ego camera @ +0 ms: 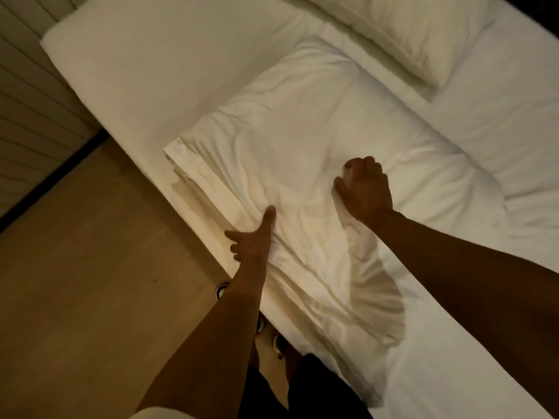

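A white pillow in a wrinkled white pillowcase (302,140) lies slantwise on the bed (136,71). Its open, flat end reaches the bed's near edge at the left. My left hand (254,237) lies at the pillowcase's near edge with straight fingers, the thumb pressing the fabric. My right hand (363,186) rests on top of the pillow with its fingers curled into the cloth, bunching a fold under them. Loose pillowcase fabric trails towards me between the two arms.
A second white pillow (408,31) lies at the far right along the bed's head. A wooden floor (75,282) runs left of the bed, with a slatted wall panel (27,116) at the far left. My feet in shoes (272,337) stand at the bed's edge.
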